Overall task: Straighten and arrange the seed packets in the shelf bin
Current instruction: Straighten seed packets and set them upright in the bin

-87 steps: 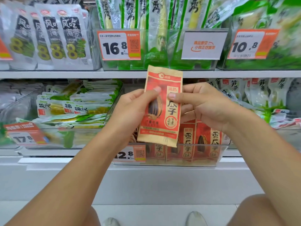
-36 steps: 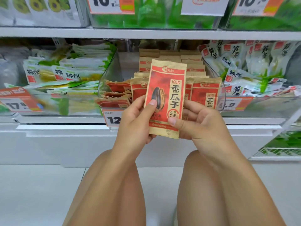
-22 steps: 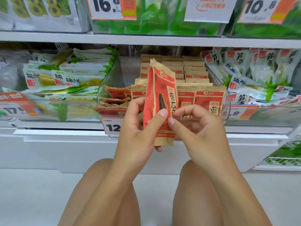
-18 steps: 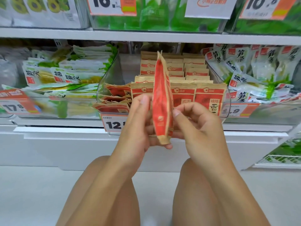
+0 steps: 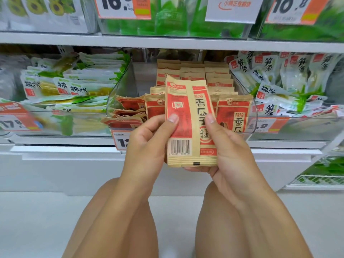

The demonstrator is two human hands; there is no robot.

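Note:
Both my hands hold up seed packets point(image 5: 188, 116) in front of the clear shelf bin point(image 5: 122, 86). They look like two overlapped packets: the left one shows its back with a barcode, the right one its red front. My left hand point(image 5: 149, 140) pinches the left side, thumb on the face. My right hand point(image 5: 229, 148) grips the right side and cradles the bottom edge. Inside the bin, rows of upright red-and-tan seed packets point(image 5: 232, 112) stand at centre and right. Several toppled packets point(image 5: 126, 112) lie in a heap in the bin's front left corner.
Bins of green-and-white snack bags flank the seed bin at left point(image 5: 74, 90) and right point(image 5: 283, 84). An upper shelf point(image 5: 167, 41) carries price tags and green packs. A price tag point(image 5: 121, 140) hangs under the bin. My bare knees are below, over a white floor.
The packet turned from front-facing through edge-on; a barcode back now faces me beside a red front. The hands stayed in front of the bin.

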